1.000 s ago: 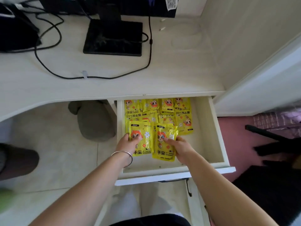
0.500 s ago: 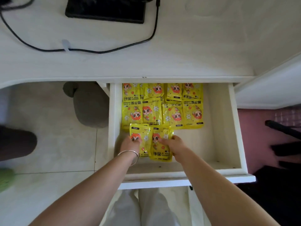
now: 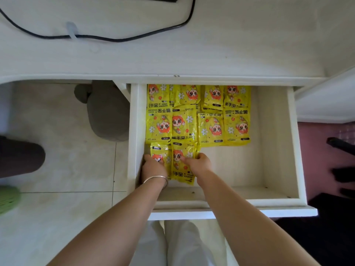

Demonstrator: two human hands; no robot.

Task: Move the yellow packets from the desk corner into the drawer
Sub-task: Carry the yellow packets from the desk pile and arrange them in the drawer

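Note:
The white drawer stands pulled out under the desk top. Several yellow packets with a red cartoon figure lie flat in two rows at its back. In front of them, at the drawer's left side, lie two more packets side by side. My left hand holds the left packet by its left edge and covers most of it. My right hand grips the right packet, fingers across its face and thumb at its upper right edge. No packet shows on the desk.
A black cable with a white tie loops over the desk top. A grey rounded object sits on the tiled floor left of the drawer, a dark shape farther left. Black chair legs stand at the right. The drawer's right half is bare.
The view has tilted down and drawn closer to the drawer. Both hands have carried their two packets down and back until they butt against the second row.

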